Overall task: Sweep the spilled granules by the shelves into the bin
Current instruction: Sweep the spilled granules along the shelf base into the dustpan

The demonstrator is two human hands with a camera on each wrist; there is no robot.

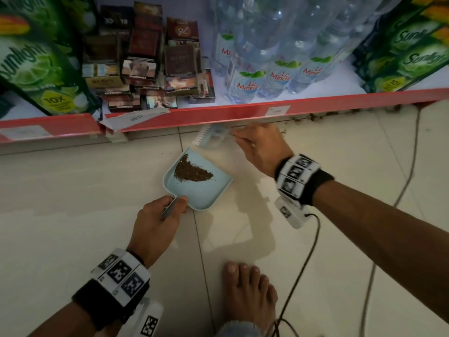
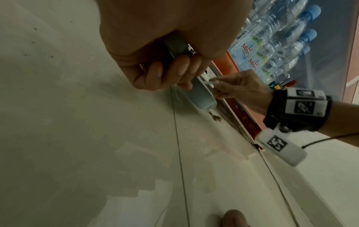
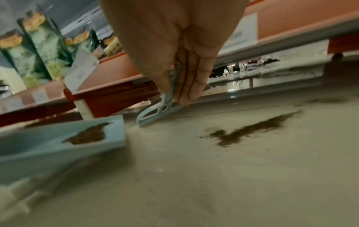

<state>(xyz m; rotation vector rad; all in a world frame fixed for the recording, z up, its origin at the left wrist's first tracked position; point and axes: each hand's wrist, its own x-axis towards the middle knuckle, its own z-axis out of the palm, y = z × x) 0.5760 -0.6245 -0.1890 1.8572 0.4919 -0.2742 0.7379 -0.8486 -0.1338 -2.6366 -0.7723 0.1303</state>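
Observation:
A light blue dustpan (image 1: 206, 188) lies on the tiled floor below the red shelf edge (image 1: 218, 113). A heap of brown granules (image 1: 192, 172) sits in it. My left hand (image 1: 158, 220) grips the dustpan's handle (image 2: 176, 47). My right hand (image 1: 260, 149) holds a small light blue brush (image 1: 210, 137) by its handle, with its head (image 3: 155, 116) down on the floor at the shelf base. More brown granules (image 3: 252, 129) are strewn on the floor to the right of the brush, along the shelf foot (image 1: 315, 117). No bin is in view.
The shelf holds green detergent pouches (image 1: 41, 66), dark small boxes (image 1: 145, 64) and water bottles (image 1: 274, 62). A loose price strip (image 1: 133, 117) hangs off the shelf edge. A black cable (image 1: 301, 268) trails across the floor by my bare foot (image 1: 250, 293).

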